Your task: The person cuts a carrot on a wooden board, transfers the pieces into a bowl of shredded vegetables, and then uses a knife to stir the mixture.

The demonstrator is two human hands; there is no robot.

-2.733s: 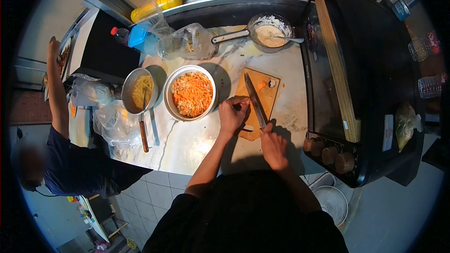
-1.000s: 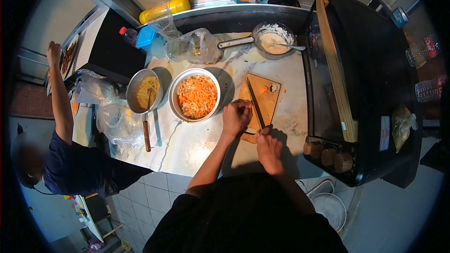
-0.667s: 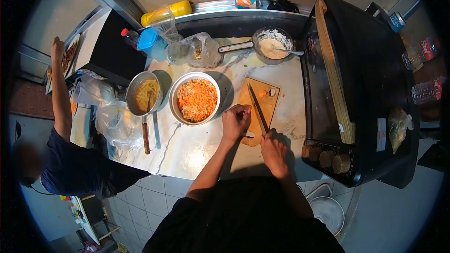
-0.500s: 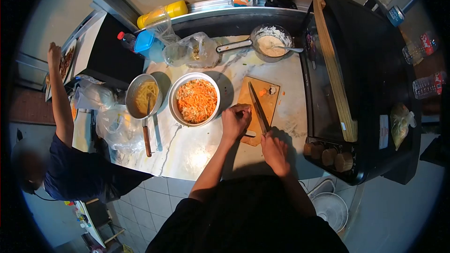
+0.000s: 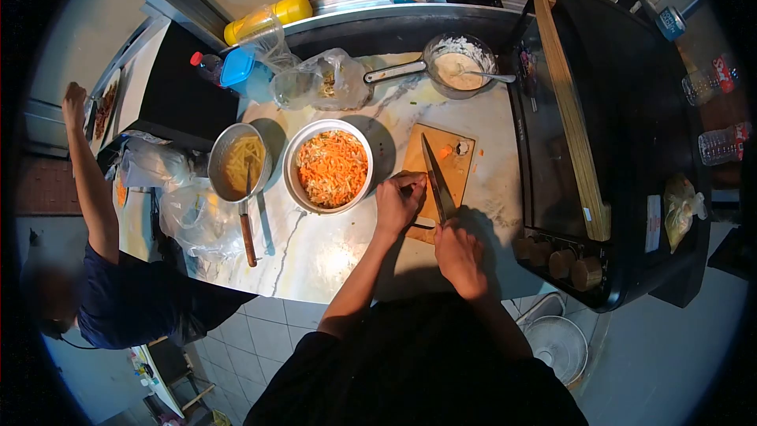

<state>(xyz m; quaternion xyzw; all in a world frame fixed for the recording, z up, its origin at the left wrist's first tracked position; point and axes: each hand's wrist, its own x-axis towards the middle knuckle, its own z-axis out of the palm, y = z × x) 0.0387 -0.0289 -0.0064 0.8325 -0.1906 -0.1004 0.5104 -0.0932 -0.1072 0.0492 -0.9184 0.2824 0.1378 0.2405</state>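
While the marble counter (image 5: 331, 244) takes up most of the view, the action is on the wooden cutting board (image 5: 461, 170) sitting just right of the big white bowl (image 5: 293, 189) of shredded carrot and cabbage. Board first, since it's the biggest piece in play — stiff, flat, probably light enough to skid on polished stone if pushed sideways, so I'd say it wants downward pressure rather than a shove.

Next down is the knife (image 5: 436, 177). It lies at a slant across the board, tip pointing away from the person, handle end at the near edge. Rigid steel, thin blade, likely slick if carrot juice is on it; the sensible place to hold it is the handle, and that's where the right hand (image 5: 460, 256) is, closed around it with the wrist low and the forearm coming straight up from the body.

The left hand (image 5: 398, 201) sits at the board's left edge, fingers curled under and knuckles up, right beside the blade. It's pressing on something, but I can't tell what — whatever is being cut is hidden under the fingers.

Smallest bit: 1 orange carrot stub (image 5: 444, 153) lies loose on the far part of the board, apart from both hands. Hard, round, prone to rolling, I'd guess.

Off to the left there's a small pan (image 5: 225, 159) of pale strips, and another person's arm (image 5: 88, 189) reaches toward a tray — not part of this.
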